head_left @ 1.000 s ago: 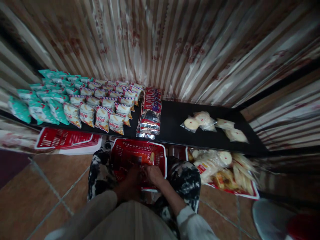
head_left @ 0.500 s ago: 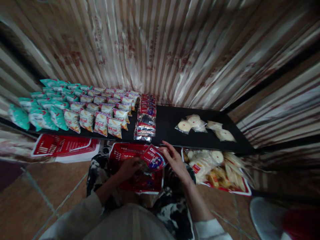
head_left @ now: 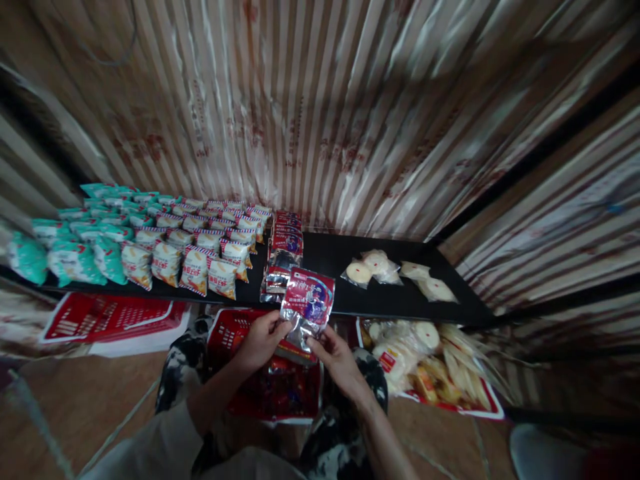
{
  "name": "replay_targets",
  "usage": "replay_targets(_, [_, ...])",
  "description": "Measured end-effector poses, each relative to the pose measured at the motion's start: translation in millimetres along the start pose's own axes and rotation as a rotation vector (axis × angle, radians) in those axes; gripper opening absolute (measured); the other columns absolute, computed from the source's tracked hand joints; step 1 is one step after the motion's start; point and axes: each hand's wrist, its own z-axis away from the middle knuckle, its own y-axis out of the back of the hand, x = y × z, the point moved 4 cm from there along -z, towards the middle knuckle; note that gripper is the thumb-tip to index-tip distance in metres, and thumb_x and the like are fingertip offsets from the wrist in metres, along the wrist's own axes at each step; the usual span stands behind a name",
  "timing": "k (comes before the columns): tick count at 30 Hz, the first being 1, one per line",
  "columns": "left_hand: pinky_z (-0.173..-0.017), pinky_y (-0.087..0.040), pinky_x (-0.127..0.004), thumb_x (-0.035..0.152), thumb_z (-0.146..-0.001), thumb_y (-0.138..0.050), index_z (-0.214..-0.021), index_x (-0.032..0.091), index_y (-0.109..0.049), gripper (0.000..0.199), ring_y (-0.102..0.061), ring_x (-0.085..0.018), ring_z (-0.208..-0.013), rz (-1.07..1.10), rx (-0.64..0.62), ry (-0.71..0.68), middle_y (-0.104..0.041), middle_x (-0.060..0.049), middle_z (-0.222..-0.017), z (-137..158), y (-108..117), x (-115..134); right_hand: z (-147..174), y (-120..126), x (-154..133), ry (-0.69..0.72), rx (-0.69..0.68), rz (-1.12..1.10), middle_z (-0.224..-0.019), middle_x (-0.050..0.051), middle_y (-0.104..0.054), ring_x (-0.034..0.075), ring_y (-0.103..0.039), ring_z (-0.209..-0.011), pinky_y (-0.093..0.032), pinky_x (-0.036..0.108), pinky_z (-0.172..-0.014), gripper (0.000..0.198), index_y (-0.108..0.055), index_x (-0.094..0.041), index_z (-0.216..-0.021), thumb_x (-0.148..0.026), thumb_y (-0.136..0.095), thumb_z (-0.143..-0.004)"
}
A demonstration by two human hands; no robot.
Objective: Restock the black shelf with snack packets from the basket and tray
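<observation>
A red and purple snack packet point(head_left: 309, 299) with a silvery lower part is held upright between my two hands, above a red basket point(head_left: 227, 327). My left hand point(head_left: 264, 340) pinches its lower left edge, and my right hand point(head_left: 336, 360) grips the lower right corner. Just behind it, a row of like red and silver packets point(head_left: 286, 250) lies overlapped on the black shelf point(head_left: 327, 267). More dark red packets point(head_left: 287, 390) lie in the basket below my hands, dim and hard to make out.
White snack bags point(head_left: 195, 267) and teal bags point(head_left: 67, 257) stand in rows on the shelf's left. Clear packs of pale round food point(head_left: 367, 269) lie farther right. Another basket point(head_left: 493, 403) of mixed packs sits below right; a red basket point(head_left: 107, 313) lies below left.
The packet has been raised from over the basket to the shelf's front edge and turned upright. My left hand has moved up to its edge; my right hand has moved down to its lower corner.
</observation>
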Motion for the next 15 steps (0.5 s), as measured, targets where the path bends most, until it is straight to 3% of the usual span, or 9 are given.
replay_targets(4, [-0.072, -0.050, -0.027, 0.039, -0.082, -0.051, -0.087, 0.015, -0.063, 0.028, -0.063, -0.018, -0.079, -0.113, 0.029, -0.105, -0.068, -0.005, -0.084, -14.2, -1.4, 23.1, -12.2, 9.9, -7.8, 0.045, 0.132, -0.081, -0.097, 0.004, -0.071, 0.021, -0.065, -0.087, -0.051, 0.036, -0.081, 0.043, -0.061, -0.024, -0.105, -0.045, -0.072, -0.070])
replay_targets(7, [-0.079, -0.050, -0.029, 0.035, -0.085, -0.048, -0.096, 0.017, -0.062, 0.026, -0.062, -0.018, -0.088, -0.262, 0.150, -0.264, -0.067, -0.006, -0.095, -28.6, 3.4, 41.1, -31.4, 24.5, -24.0, 0.077, 0.219, -0.126, -0.094, 0.003, -0.071, 0.021, -0.066, -0.082, -0.052, 0.035, -0.077, 0.042, -0.059, -0.025, -0.102, -0.045, -0.073, -0.068])
replay_targets(11, [-0.093, -0.047, -0.037, 0.021, -0.084, -0.045, -0.111, 0.018, -0.058, 0.030, -0.056, -0.021, -0.108, -0.534, 0.310, -0.456, -0.059, -0.009, -0.114, -50.2, 5.6, 59.4, -74.6, 42.0, -48.8, 0.116, 0.304, -0.093, -0.088, 0.002, -0.071, 0.019, -0.067, -0.076, -0.052, 0.032, -0.070, 0.048, -0.057, -0.024, -0.103, -0.045, -0.075, -0.063])
replay_targets(15, [-0.105, -0.039, -0.045, 0.014, -0.082, -0.043, -0.122, 0.016, -0.052, 0.041, -0.042, -0.025, -0.125, -0.802, 0.337, -0.572, -0.047, -0.012, -0.132, -72.9, -0.7, 70.9, -133.2, 47.4, -65.0, 0.102, 0.327, -0.010, -0.081, 0.002, -0.071, 0.019, -0.067, -0.072, -0.052, 0.031, -0.068, 0.062, -0.052, -0.021, -0.113, -0.044, -0.074, -0.060])
